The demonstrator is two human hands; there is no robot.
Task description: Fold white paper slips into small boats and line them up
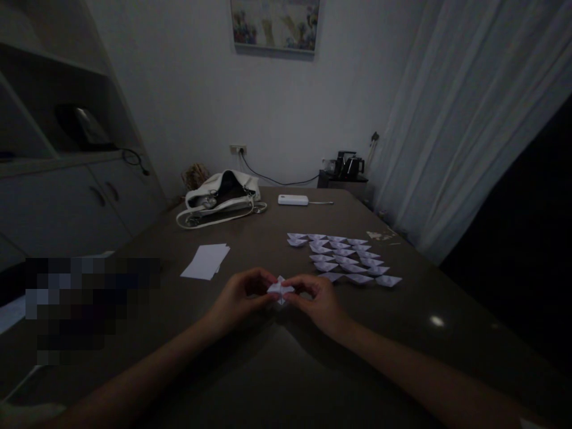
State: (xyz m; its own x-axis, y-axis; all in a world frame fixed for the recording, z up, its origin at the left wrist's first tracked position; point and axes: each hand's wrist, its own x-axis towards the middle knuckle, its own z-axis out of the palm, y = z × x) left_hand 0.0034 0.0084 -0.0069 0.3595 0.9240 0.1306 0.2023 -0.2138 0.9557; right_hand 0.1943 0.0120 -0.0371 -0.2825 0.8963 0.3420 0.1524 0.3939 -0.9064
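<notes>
My left hand [241, 298] and my right hand [318, 301] meet over the dark table [277, 369], both pinching a small folded white paper piece [280, 289] between their fingertips. Just beyond my right hand lie several finished folded paper boats [344, 257] in rows. A small stack of blank white paper sheets [206, 261] rests beyond my left hand.
A white handbag [221, 198] and a white power bank [293, 199] with a cable lie at the table's far end. A kettle [348, 165] stands on a side table by the curtain. Cabinets fill the left wall.
</notes>
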